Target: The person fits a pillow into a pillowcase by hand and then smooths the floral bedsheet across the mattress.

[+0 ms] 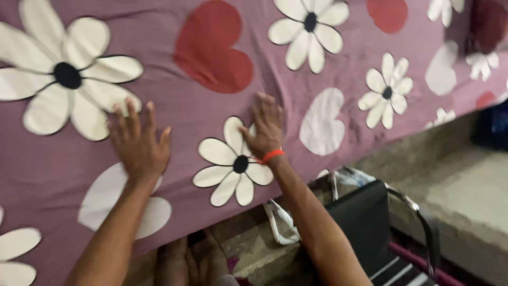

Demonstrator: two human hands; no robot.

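A mauve bed sheet (174, 122) printed with white daisies and red and white hearts fills most of the view. My left hand (138, 143) lies flat on it, fingers spread, beside a large white daisy. My right hand (264, 127) also presses flat on the sheet, just above a smaller daisy; an orange band (273, 155) circles that wrist. Neither hand holds anything.
The sheet's edge hangs toward me along the bottom. Below it lie a black chair with a chrome frame (370, 222), a white strap or bag (280, 220), my bare feet (190, 262) and the rough grey floor (460, 190). A dark object (495, 127) sits at the right edge.
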